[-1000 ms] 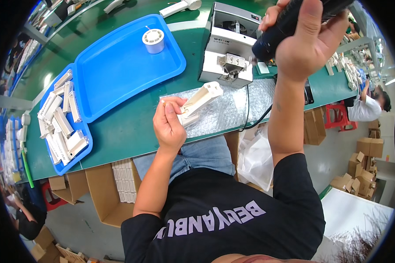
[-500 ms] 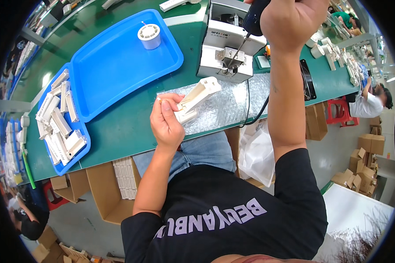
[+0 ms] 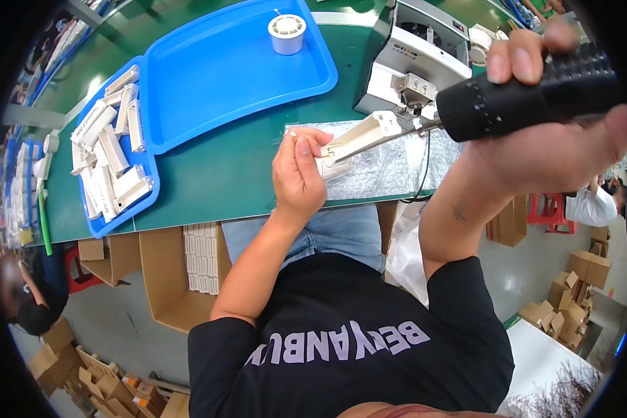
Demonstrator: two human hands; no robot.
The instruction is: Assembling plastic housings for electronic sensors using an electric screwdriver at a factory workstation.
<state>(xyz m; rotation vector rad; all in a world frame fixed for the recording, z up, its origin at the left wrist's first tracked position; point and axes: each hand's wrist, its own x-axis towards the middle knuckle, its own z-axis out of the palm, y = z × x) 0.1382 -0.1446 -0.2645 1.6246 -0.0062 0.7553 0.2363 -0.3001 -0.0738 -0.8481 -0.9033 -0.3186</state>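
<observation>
My left hand (image 3: 301,174) is closed around a long, open white plastic housing (image 3: 362,137), gripping it at its left end over the table's front part. Small pale bits, perhaps wire ends, show at the fingertips. In my right hand (image 3: 529,157) is a black electric screwdriver (image 3: 491,104), held almost level and close to the camera. Its metal bit points left, at the housing's right side. Whether the tip touches the housing I cannot tell. Behind them stands a grey and white screw feeder (image 3: 397,59), partly covered by the screwdriver.
A blue tray (image 3: 216,104) carries a round white slotted part (image 3: 287,42). Beside it, a smaller blue tray (image 3: 152,196) holds several white housings (image 3: 111,150). A clear film sheet (image 3: 397,164) lies on the green table (image 3: 216,184). Cardboard boxes (image 3: 160,292) stand below.
My right hand has brought the screwdriver down from the screw feeder to the housing. My left hand keeps its hold on the housing. The whole view has shifted.
</observation>
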